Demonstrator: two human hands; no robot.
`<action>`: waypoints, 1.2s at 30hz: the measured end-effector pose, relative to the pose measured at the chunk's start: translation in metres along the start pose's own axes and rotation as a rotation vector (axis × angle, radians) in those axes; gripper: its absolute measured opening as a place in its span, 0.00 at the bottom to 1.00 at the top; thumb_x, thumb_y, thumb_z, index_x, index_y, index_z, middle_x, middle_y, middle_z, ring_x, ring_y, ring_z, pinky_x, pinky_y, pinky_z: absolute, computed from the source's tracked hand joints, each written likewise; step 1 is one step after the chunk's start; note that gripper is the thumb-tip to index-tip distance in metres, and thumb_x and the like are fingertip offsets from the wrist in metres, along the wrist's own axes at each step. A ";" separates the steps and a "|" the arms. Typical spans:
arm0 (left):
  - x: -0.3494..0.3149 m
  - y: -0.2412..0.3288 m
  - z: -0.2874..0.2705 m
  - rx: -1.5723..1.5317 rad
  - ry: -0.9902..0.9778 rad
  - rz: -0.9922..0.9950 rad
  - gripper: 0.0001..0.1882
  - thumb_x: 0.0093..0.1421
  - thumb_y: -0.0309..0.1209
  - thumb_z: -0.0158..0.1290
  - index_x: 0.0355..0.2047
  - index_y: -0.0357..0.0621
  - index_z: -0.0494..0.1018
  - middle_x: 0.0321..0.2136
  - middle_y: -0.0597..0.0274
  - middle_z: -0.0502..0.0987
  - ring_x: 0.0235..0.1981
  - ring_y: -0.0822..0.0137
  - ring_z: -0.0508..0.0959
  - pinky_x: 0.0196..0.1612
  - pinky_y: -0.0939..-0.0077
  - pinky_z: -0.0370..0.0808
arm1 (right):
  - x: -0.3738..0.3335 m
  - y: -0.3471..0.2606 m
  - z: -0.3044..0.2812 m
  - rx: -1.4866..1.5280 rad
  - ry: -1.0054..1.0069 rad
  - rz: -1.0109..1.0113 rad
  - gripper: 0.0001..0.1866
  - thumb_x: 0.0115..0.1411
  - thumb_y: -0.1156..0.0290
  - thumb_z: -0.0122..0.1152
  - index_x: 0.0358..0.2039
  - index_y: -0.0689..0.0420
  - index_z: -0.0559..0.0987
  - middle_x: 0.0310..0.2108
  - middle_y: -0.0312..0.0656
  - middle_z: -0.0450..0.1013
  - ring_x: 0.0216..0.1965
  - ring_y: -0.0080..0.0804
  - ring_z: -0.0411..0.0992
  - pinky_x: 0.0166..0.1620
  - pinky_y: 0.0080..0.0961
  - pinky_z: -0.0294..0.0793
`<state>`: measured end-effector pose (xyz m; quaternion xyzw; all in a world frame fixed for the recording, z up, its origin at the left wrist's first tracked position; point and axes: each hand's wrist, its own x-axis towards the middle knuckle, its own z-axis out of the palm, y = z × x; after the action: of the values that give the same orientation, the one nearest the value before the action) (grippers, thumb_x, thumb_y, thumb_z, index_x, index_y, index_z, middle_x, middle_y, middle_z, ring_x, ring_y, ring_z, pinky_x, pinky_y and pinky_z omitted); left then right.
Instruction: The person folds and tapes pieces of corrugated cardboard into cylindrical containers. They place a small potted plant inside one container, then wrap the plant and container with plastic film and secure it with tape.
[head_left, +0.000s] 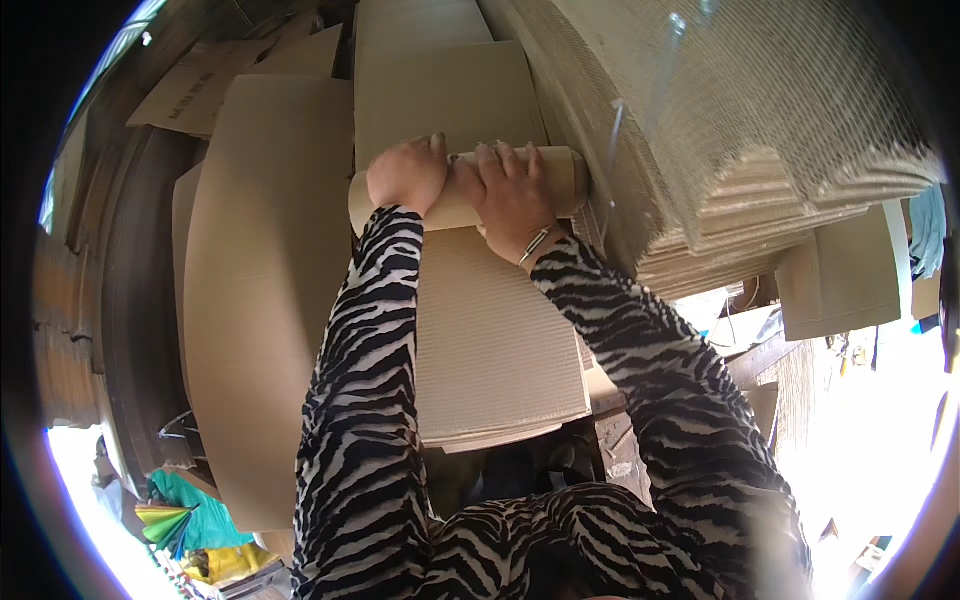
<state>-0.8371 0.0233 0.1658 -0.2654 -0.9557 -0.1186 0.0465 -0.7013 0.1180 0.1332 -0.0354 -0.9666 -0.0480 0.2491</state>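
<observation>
A brown cardboard roll (453, 214) lies crosswise on a flat ribbed cardboard sheet (500, 340) in front of me. My left hand (408, 174) is closed over the roll's left part, its wrist bent and its fingers mostly hidden. Further right, my right hand (512, 196) curves over the same roll, fingers a little apart on its top and far side. The two hands nearly meet at the thumbs. Beyond the roll a smooth cardboard sheet (445, 95) stretches away, partly under it.
A tall stack of corrugated cardboard (700, 225) rises close on the right. Large cardboard sheets (265, 280) stand along the left. Lower left are a green plastic bag (205, 500) and a yellow bundle (222, 563). A cardboard piece (840, 280) hangs at the right.
</observation>
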 end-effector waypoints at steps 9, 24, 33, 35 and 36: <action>-0.008 0.011 0.002 -0.129 0.182 0.081 0.19 0.62 0.46 0.45 0.31 0.46 0.80 0.33 0.51 0.81 0.35 0.52 0.81 0.43 0.57 0.76 | 0.022 0.009 -0.002 -0.119 -0.112 0.026 0.29 0.53 0.67 0.58 0.57 0.55 0.67 0.53 0.48 0.65 0.55 0.48 0.63 0.60 0.56 0.57; -0.227 -0.033 -0.017 0.060 0.314 0.306 0.21 0.61 0.49 0.50 0.48 0.52 0.75 0.44 0.58 0.75 0.49 0.56 0.73 0.57 0.51 0.63 | -0.132 -0.057 -0.090 0.297 -0.027 0.039 0.34 0.53 0.57 0.60 0.58 0.61 0.67 0.60 0.49 0.62 0.62 0.45 0.59 0.65 0.53 0.50; -0.119 -0.030 0.002 0.105 0.749 0.263 0.18 0.63 0.46 0.48 0.28 0.48 0.79 0.28 0.58 0.81 0.33 0.54 0.81 0.45 0.59 0.73 | 0.027 -0.003 -0.040 0.282 -0.476 0.352 0.29 0.64 0.42 0.43 0.42 0.54 0.82 0.42 0.47 0.78 0.47 0.45 0.75 0.54 0.46 0.66; -0.113 -0.042 0.001 0.121 0.597 0.211 0.15 0.62 0.42 0.48 0.28 0.49 0.79 0.28 0.58 0.81 0.34 0.56 0.80 0.47 0.60 0.72 | 0.047 -0.009 -0.033 0.368 -0.527 0.338 0.30 0.65 0.42 0.40 0.40 0.53 0.83 0.38 0.46 0.79 0.45 0.46 0.76 0.53 0.44 0.67; -0.100 -0.046 -0.003 0.099 0.456 0.167 0.15 0.62 0.41 0.48 0.29 0.49 0.79 0.29 0.58 0.81 0.34 0.56 0.80 0.47 0.60 0.72 | 0.051 -0.009 -0.030 0.359 -0.436 0.301 0.28 0.62 0.43 0.48 0.43 0.54 0.81 0.41 0.45 0.77 0.46 0.46 0.75 0.56 0.46 0.65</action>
<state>-0.7757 -0.0650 0.1440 -0.3075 -0.8998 -0.1241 0.2836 -0.7324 0.1079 0.1839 -0.1429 -0.9742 0.1694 0.0427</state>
